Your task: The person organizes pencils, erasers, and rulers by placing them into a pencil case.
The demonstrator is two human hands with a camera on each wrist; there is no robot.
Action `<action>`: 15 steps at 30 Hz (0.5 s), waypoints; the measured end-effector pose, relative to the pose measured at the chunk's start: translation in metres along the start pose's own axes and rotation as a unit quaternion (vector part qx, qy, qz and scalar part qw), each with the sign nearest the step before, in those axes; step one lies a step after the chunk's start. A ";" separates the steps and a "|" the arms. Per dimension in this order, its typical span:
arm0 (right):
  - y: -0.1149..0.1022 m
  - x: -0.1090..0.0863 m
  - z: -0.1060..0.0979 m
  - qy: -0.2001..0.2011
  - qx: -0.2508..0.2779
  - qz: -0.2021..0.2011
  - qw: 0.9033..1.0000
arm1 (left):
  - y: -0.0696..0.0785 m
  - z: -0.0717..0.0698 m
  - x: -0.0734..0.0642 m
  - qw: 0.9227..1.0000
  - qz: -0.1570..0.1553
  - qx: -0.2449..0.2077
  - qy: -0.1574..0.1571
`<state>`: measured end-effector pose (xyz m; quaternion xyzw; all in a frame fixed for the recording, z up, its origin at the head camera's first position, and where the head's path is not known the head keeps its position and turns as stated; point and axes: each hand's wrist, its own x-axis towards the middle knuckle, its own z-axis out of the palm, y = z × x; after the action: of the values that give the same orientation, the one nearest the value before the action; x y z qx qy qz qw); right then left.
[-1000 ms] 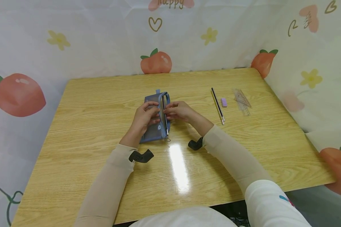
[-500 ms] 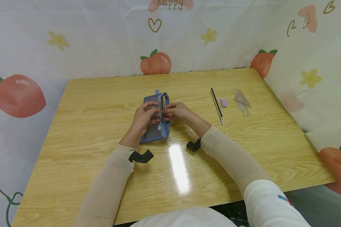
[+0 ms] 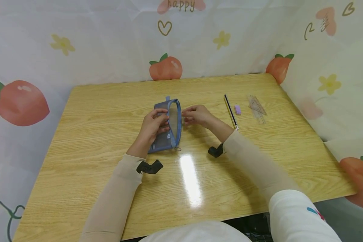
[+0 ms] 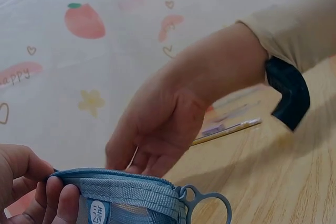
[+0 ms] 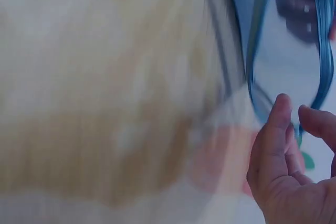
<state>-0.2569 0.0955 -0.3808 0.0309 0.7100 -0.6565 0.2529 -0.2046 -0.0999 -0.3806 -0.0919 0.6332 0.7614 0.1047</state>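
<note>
A blue mesh pencil case [image 3: 162,144] stands near the middle of the wooden table, its zipper mouth gaping toward the right. My left hand [image 3: 152,126] grips the near side of that mouth, thumb and fingers pinching the zipper edge; the left wrist view shows the same hold beside a white label. From the zipper's end hangs a ring pull [image 4: 229,211]. Just right of the case is my right hand [image 3: 199,116], fingers loosely bent and holding nothing. In the right wrist view its thumb and fingertips [image 5: 282,102] are apart, close to the case's blue rim.
To the right lie two pencils [image 3: 231,111] side by side, one dark and one yellow. Beside them is a purple eraser [image 3: 237,109], then several clear rulers [image 3: 257,107] overlapping. A printed cloth [image 3: 109,50] hangs behind the wooden table [image 3: 103,111].
My right hand has released a dark pencil into the case and drawn back to the right. The pencil no longer shows in the mouth. My left hand keeps its grip.
</note>
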 end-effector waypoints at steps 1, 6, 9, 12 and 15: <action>-0.003 -0.001 -0.008 0.008 -0.014 0.000 1.000 | 0.000 0.000 0.000 1.000 -0.001 -0.001 -0.001; -0.019 -0.005 -0.059 0.061 -0.095 -0.003 0.994 | 0.000 0.000 0.000 1.000 -0.004 -0.005 -0.003; -0.026 -0.007 -0.090 0.098 -0.153 -0.010 0.983 | 0.000 -0.001 0.001 1.000 -0.001 -0.006 -0.003; -0.029 -0.011 -0.115 0.130 -0.223 -0.010 0.966 | 0.000 -0.001 0.002 1.000 0.001 -0.008 -0.004; -0.027 -0.015 -0.130 0.147 -0.314 -0.002 0.938 | -0.001 -0.001 0.001 1.000 -0.004 -0.009 -0.004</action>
<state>-0.2951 0.2198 -0.3491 0.0442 0.9093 -0.3889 0.1413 -0.2054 -0.1005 -0.3824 -0.0919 0.6257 0.7669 0.1093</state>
